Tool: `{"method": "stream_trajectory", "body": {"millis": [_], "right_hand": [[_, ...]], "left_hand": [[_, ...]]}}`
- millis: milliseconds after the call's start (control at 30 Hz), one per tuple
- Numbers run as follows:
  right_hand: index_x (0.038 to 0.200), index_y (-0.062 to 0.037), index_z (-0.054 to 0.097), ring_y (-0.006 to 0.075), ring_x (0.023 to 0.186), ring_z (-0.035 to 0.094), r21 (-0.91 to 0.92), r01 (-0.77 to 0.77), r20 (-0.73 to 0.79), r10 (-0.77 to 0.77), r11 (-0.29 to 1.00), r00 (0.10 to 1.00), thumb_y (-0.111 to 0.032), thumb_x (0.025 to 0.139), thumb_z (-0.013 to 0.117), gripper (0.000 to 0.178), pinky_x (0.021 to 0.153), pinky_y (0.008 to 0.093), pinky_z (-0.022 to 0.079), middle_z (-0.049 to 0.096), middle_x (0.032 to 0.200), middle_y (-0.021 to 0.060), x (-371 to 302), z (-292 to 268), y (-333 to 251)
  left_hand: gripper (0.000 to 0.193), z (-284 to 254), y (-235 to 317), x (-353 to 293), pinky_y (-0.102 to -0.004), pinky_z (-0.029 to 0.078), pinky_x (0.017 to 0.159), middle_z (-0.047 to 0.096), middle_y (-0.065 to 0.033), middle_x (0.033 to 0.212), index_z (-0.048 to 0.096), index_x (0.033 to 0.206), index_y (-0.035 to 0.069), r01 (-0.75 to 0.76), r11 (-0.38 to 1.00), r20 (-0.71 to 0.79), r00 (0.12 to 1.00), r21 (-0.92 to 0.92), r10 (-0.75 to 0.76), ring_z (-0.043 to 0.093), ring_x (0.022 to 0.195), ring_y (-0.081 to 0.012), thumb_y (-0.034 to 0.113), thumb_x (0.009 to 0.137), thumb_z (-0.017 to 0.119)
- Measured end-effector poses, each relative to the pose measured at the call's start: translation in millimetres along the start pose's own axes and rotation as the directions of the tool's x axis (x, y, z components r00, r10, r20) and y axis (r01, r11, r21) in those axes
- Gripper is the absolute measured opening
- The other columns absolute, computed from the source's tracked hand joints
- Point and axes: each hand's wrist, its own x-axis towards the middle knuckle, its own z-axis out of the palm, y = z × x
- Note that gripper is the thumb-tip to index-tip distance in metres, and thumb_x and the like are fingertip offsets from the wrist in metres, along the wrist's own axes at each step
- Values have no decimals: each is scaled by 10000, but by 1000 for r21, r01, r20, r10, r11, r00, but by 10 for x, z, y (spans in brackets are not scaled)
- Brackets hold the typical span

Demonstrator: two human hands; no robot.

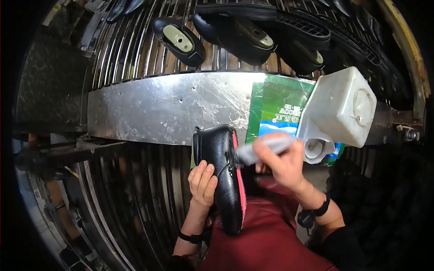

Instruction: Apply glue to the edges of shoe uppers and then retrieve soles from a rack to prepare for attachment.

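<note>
A black leather shoe upper (226, 189) with a pinkish-red strip along its bottom edge is held lengthwise, its heel end near the metal ledge. My left hand (203, 183) grips its left side, fingers laid over the leather; the thumb is hidden. In my right hand (287, 165) is a brush (247, 154) with a pale, whitish handle, smeared by motion. Its dark end touches or nearly touches the shoe beside the pink edge. Below the shoe lies a dark red apron (266, 232) over my lap.
Ahead runs a metal ledge (167, 106) with a green and blue printed sheet (282, 92) on it. A white plastic container (337, 106) and a small white cup (318, 151) stand at right. Several black shoes (181, 43) and soles (303, 29) rest on rollers (135, 40) behind.
</note>
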Motion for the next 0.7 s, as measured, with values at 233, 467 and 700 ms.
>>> {"method": "stream_trajectory", "body": {"millis": [233,467,700], "right_hand": [[984,27,740,108,554,655,39,-35,-156,41,999,987,-136,979,792,171,469,255,481,706,733,46,525,106,47],[989,61,765,179,701,730,-128,196,321,-146,972,936,-67,930,809,147,595,307,576,766,871,129,-677,-177,-299],[1098,73,742,326,847,775,-141,588,637,-382,796,669,-27,867,801,258,744,358,643,770,964,210,-1454,-163,-436]], "left_hand": [[324,26,20,51,-498,549,1057,702,-215,1349,579,1322,26,10,1000,-23,1000,-19,-10,658,1287,-410,12,1007,653],[320,-1,36,170,-507,545,1056,700,-229,1351,603,1323,6,-5,1000,-56,998,-5,4,654,1294,-417,24,1005,637],[375,-17,95,317,-524,521,1085,680,-247,1381,603,1349,-42,-21,1000,-23,1000,18,21,643,1306,-427,42,984,606]]}}
